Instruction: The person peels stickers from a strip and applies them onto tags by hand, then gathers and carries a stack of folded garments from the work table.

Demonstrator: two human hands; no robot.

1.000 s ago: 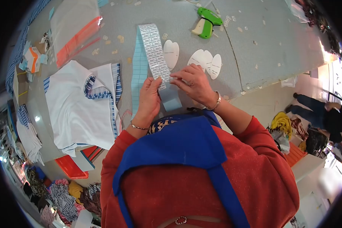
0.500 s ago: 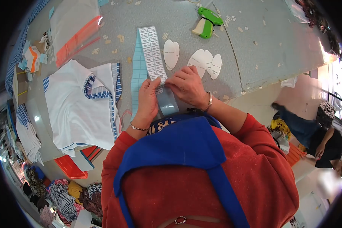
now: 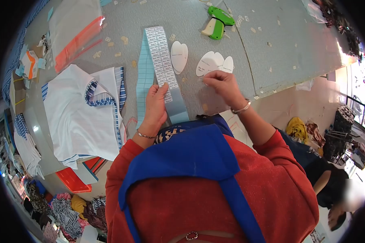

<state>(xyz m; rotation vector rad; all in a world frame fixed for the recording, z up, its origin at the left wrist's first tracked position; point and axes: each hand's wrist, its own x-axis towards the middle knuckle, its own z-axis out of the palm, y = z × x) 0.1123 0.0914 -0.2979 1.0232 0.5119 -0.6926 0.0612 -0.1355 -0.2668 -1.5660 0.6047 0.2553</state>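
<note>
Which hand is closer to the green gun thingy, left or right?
Right. The right hand is on the person's side of the green gun, by the white tags. The left hand is farther away, leftward, holding the sticker strip.

A broad grey table (image 3: 280,52) is crossed by a thin dark line. Toward its left side, a white fabric garment with blue-and-white striped trim (image 3: 63,109) is laid below clear plastic packaging with an orange-red band (image 3: 69,28). A pale blue gridded paper strip (image 3: 144,75) is spread beside a pair of white oval card tags (image 3: 179,57). More overlapping white oval tags (image 3: 207,62) are placed below a green-and-cream plastic tagging gun (image 3: 218,25). Small pale paper pieces (image 3: 124,40) are scattered around.
</note>
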